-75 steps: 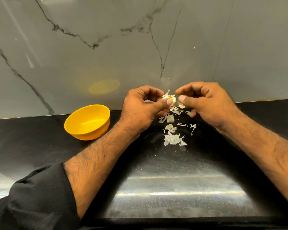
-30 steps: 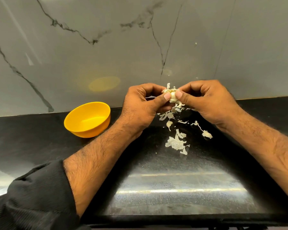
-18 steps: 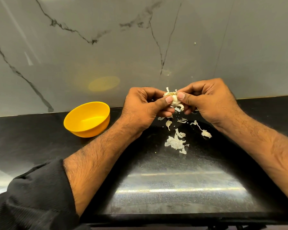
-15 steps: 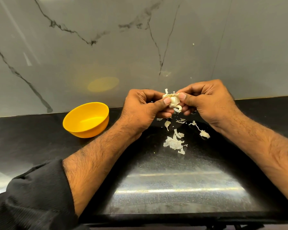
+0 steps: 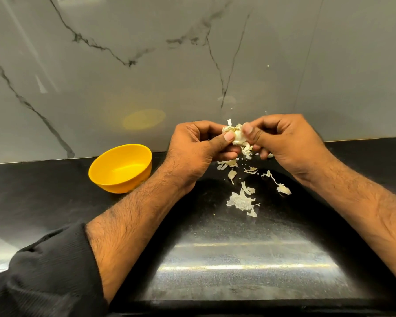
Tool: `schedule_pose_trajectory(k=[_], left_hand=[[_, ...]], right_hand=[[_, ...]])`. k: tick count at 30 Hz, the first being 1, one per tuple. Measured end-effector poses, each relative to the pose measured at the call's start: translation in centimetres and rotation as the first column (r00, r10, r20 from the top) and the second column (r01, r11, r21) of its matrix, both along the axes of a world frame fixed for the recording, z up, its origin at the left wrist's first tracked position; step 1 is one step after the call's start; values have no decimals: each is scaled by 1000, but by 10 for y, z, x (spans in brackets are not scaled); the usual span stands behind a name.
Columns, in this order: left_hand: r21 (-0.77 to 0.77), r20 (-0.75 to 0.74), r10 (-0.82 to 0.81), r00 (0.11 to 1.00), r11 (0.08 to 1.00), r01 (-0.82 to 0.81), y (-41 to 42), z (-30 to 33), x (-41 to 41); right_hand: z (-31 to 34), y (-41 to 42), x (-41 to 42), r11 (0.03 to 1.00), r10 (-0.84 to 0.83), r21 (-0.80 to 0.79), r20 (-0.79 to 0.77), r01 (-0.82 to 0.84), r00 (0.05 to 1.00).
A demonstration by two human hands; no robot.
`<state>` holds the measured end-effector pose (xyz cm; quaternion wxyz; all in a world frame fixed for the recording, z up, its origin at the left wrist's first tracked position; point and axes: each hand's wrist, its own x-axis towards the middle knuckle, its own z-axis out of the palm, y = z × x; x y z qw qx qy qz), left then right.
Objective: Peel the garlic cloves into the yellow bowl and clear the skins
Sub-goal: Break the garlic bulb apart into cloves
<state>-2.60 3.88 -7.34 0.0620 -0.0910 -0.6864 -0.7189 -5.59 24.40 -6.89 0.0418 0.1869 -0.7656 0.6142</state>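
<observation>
Garlic pinched between both hands above the worktop, mid-peel.
Left hand should steady it while right hand strips skin; skins lie below, yellow bowl left.

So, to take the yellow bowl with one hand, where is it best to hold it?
Probably pinch the yellow bowl at its right rim, nearest the left hand, coming from above. It stands upright and open, thumb inside, fingers outside; its sloping round wall looks harder to hold.

Kitchen: black countertop, marble backsplash
</observation>
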Motion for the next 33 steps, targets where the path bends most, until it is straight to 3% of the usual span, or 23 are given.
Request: schedule_pose_trajectory(k=[6,15,22,26,33], left_hand=[[18,-12,-17,1000,1000,17,4,-1,5],[117,-26,17,1000,993,-14,11,-1,8],[35,-38,78,996,996,-76,9,-4,0],[56,-31,110,993,993,-108,10,-6,-3],[83,3,-7,1000,997,7,7,-3,0]], right_hand=[[-3,-4,3,984,17,-179,38,-10,999],[-4,-9,4,967,27,-256,74,-7,997],[1,-7,3,987,54,-154,84,-41,995],[-4,-6,2,999,-19,-37,31,20,999],[-3,-2,-1,987,59,-153,106,-42,993]])
